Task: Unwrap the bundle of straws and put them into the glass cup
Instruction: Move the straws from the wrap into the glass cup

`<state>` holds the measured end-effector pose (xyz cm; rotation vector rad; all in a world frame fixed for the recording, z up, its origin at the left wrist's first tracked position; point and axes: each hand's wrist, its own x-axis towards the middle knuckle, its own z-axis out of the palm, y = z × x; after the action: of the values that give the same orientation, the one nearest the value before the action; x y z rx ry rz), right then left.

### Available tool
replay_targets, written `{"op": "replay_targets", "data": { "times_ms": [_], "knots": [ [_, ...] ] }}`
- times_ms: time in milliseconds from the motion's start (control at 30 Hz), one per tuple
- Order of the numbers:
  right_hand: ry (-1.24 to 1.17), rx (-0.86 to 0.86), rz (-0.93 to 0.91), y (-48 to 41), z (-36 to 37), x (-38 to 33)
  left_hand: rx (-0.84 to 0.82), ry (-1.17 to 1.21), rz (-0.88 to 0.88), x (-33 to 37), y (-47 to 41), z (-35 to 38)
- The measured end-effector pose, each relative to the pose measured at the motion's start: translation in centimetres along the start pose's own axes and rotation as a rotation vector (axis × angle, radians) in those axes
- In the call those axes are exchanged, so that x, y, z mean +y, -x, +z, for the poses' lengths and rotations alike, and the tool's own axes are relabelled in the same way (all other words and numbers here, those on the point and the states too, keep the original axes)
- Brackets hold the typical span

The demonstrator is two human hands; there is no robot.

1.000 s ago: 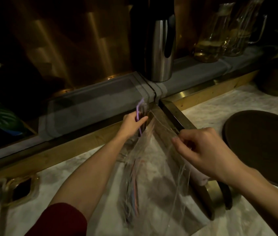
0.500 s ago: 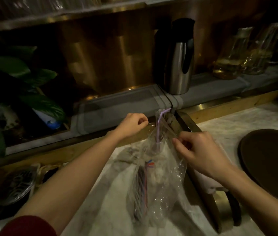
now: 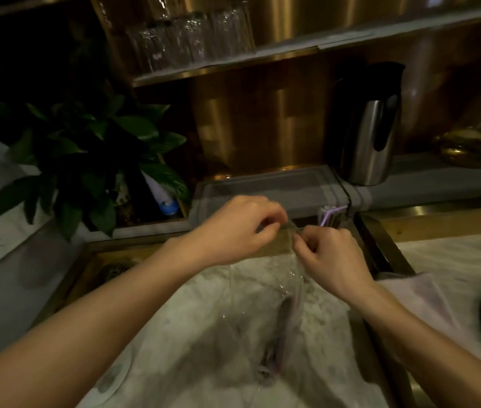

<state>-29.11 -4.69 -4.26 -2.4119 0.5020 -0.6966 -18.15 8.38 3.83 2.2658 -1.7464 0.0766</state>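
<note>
I've got both hands up at the mouth of the clear wrapper (image 3: 265, 290), left hand (image 3: 235, 228) and right hand (image 3: 329, 257) close together, each set of fingers (image 3: 274, 214) pinched shut on a lip of the film. The bag hangs down from my fingers toward me, and the rest of the straws (image 3: 279, 337) sag as a dark bundle in its lower part, over the marble worktop (image 3: 192, 334). Just beyond my right fingers, the glass cup (image 3: 333, 217) sits with a purple straw (image 3: 329, 214) already bent over its rim; the glass itself is faint in this light. My read: I'm spreading the opening so more straws can come out. The way to do it well is to pull the two lips apart evenly, keep the pinch high on the edge, and not yank, since thin film tears or snaps shut. Then one hand should hold the mouth wide while the other reaches down for the bundle. The cup is close and light, so I mind my right knuckles.
</note>
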Motion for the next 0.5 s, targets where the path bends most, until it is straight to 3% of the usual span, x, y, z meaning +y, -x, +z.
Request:
{"op": "replay_targets", "data": {
  "times_ms": [200, 500],
  "knots": [
    [-0.016, -0.053, -0.06, 0.1, 0.3, -0.8, -0.336, -0.101, -0.219, -0.1, 0.5, 3.7],
    [0.037, -0.04, -0.125, 1.9, -0.1, 0.4, -0.511, -0.208, -0.241, 0.2, -1.2, 9.7]
  ]
}}
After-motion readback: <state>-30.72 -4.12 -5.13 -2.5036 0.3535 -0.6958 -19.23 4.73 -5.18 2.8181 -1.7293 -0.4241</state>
